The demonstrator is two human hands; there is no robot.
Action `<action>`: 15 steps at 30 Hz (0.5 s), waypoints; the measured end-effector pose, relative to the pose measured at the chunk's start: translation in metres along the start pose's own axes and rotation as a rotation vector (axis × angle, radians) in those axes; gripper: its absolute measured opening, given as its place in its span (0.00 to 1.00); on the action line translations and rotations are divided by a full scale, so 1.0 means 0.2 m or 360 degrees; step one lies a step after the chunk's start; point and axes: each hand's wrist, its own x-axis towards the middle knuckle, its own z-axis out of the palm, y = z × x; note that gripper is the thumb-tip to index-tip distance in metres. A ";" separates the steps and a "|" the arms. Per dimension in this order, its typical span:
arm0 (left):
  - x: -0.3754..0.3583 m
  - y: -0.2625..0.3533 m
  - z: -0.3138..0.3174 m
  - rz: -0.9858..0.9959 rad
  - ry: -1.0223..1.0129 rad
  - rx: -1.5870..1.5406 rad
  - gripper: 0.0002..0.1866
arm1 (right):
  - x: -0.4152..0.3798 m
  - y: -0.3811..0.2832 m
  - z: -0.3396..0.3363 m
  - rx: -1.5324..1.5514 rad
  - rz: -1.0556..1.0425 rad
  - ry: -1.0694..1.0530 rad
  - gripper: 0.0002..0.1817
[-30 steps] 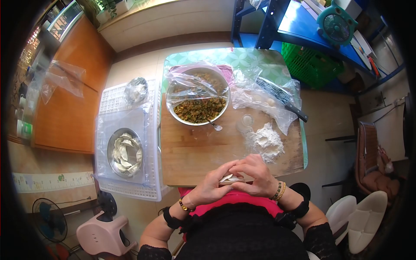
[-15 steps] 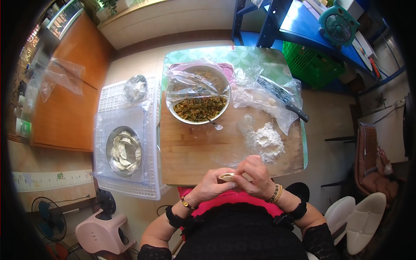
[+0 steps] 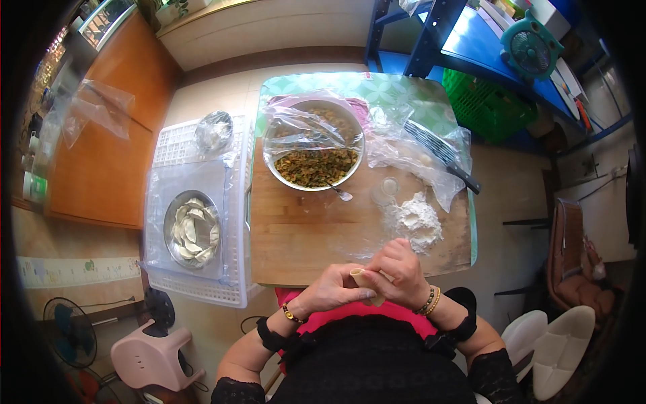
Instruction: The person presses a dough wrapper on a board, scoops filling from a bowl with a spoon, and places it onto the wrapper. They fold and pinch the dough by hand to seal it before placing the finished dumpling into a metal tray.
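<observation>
Both hands meet just off the near edge of the wooden board. Between them is a folded, pale dumpling (image 3: pixel 366 277), partly covered by fingers. My left hand (image 3: pixel 334 286) grips its left side, the thumb lying across the front. Fingers of my right hand (image 3: pixel 396 271) are bent over its right side, pinching the dough. Beyond my right hand lies a heap of white flour (image 3: pixel 416 221), with a small glass jar (image 3: pixel 385 190) beside it. Farther back stands a large bowl of chopped filling (image 3: pixel 315 168), half covered by clear plastic, a spoon (image 3: pixel 342 194) at its rim.
A round metal tray (image 3: pixel 168 232) of shaped dumplings sits on a white plastic crate (image 3: pixel 232 294) left of the board (image 3: pixel 296 246). At the back right, a knife (image 3: pixel 464 179) lies across a plastic bag (image 3: pixel 397 155). A pink stool (image 3: pixel 145 357) stands lower left.
The dumpling has turned in my fingers from lying nearly flat to standing more upright, showing more of its dough. My left hand's fingers have shifted slightly. The view has moved a little.
</observation>
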 end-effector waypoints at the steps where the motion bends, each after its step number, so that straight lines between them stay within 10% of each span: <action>1: 0.00 -0.01 0.00 0.0010 -0.0016 -0.0011 0.14 | 0.00 0.00 0.00 -0.0002 0.0006 -0.0002 0.07; 15: 0.02 -0.02 -0.01 0.0015 0.0019 0.0119 0.10 | 0.05 -0.02 0.02 -0.0087 -0.0007 -0.0069 0.11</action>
